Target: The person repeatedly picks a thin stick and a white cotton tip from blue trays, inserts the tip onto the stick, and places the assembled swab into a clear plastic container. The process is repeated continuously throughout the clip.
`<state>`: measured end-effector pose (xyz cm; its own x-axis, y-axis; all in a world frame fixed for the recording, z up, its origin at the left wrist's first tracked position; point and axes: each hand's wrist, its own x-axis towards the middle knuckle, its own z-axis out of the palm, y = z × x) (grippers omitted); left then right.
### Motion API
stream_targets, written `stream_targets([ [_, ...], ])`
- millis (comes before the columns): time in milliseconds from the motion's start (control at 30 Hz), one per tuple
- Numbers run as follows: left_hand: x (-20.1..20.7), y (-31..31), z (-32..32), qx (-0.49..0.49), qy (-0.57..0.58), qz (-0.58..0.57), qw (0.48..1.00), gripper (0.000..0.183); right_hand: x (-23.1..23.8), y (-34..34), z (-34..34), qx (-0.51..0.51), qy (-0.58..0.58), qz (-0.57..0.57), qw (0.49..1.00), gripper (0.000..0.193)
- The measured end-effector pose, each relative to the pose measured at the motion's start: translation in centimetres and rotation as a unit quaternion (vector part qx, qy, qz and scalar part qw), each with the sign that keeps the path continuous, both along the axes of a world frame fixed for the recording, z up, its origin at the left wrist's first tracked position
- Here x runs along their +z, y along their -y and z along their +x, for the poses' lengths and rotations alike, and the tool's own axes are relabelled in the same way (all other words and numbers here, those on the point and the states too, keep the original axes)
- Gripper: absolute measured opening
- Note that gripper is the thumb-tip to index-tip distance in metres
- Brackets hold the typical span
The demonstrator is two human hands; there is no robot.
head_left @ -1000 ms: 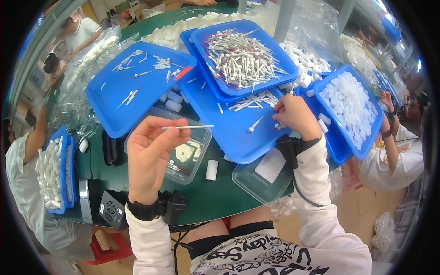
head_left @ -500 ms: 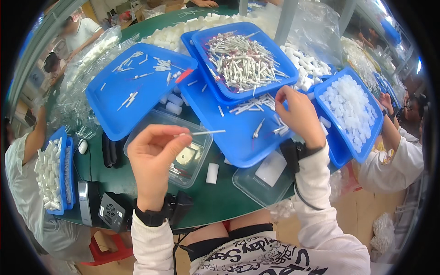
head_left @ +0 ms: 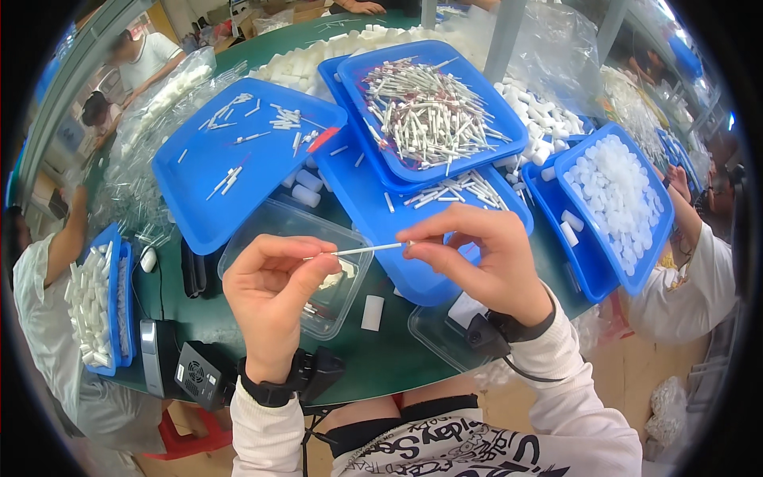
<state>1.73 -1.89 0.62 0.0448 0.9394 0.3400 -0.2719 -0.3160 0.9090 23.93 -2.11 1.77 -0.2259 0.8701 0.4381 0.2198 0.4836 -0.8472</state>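
Observation:
A thin white stick (head_left: 367, 250) runs almost level between my two hands. My left hand (head_left: 274, 298) pinches its left end between thumb and fingertips. My right hand (head_left: 489, 250) has thumb and index finger closed at its right end, where a small whitish tip shows; the fingers partly cover it. Behind my right hand lies a blue tray (head_left: 362, 199) with a scatter of similar white sticks. Stacked trays beyond it carry an upper blue tray (head_left: 486, 79) heaped with a pile of sticks (head_left: 429, 115), some with reddish parts. Below the held stick stands a clear plastic box (head_left: 238, 230).
Another blue tray (head_left: 199, 191) with loose sticks lies at the left. White pellets (head_left: 612, 191) fill a tray at the right. A white cylinder (head_left: 372, 312) stands near the table's front edge, beside a clear lid (head_left: 433, 338). Co-workers sit at both sides.
My right hand has come from the tray at the right toward the middle and closed on the free end of the stick. My left hand keeps hold of its end.

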Motion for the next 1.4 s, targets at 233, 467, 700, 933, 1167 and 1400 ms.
stream_targets([
  [233,-0.1,0.2,0.6,0.014,-0.052,0.003,0.999,0.013,-0.5,-0.3,-0.3,0.020,0.017,0.032,0.999,0.016],
  [467,-0.9,-0.1,1.6,0.001,-0.204,0.092,0.975,0.025,-2.2,-1.3,-1.2,-0.100,0.140,0.257,0.951,0.014],
  [700,-1.1,-0.8,0.9,0.090,-0.302,0.163,0.935,0.015,-2.0,-1.3,-1.3,-0.078,0.172,0.283,0.940,0.015],
  [933,-0.7,-0.2,1.0,0.062,-0.320,0.133,0.936,0.014,-2.6,-1.7,-1.2,-0.054,0.194,0.341,0.918,0.016],
  [1167,-1.1,-0.5,0.5,0.022,-0.360,0.156,0.920,0.021,-2.7,-1.3,-1.5,-0.046,0.189,0.274,0.942,0.022],
  [1400,-0.2,-1.9,-4.2,0.142,-0.517,0.077,0.841,0.028,-1.2,-3.3,1.7,-0.078,0.057,-0.055,0.994,0.027],
])
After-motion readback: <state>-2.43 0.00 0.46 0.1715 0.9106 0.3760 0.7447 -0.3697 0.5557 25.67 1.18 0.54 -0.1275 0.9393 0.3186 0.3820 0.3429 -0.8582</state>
